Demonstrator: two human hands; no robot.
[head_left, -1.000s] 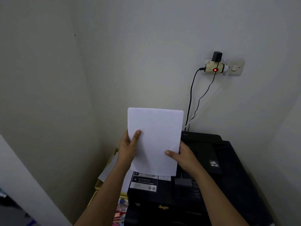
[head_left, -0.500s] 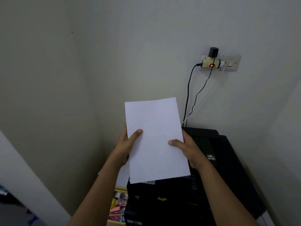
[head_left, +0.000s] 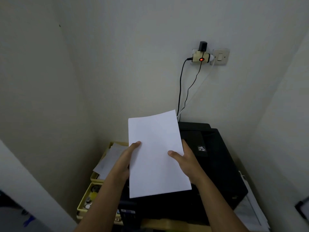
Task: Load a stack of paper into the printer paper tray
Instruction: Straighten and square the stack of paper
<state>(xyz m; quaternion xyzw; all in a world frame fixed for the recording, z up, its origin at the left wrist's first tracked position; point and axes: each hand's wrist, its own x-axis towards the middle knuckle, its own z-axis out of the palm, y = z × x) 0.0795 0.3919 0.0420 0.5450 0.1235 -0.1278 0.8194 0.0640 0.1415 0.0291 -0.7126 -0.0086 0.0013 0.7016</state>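
A white stack of paper (head_left: 155, 153) is held above the front left of the black printer (head_left: 215, 164), tilted with its far edge up. My left hand (head_left: 127, 158) grips its left edge, thumb on top. At the right edge my right hand (head_left: 185, 159) does the same, thumb on the sheet and fingers underneath. The printer stands in the corner below a wall socket. The paper and my arms hide the printer's front left part, and I cannot make out the paper tray.
Yellow drawers (head_left: 93, 195) with papers and small items stand left of the printer. A socket adapter with a red light (head_left: 201, 58) and a switch (head_left: 220, 56) sit on the back wall, with cables (head_left: 180, 91) hanging behind the printer. Walls close in left and right.
The stack has come down and tipped flatter over the printer's front. Both hands kept their grip, and the view has tilted down.
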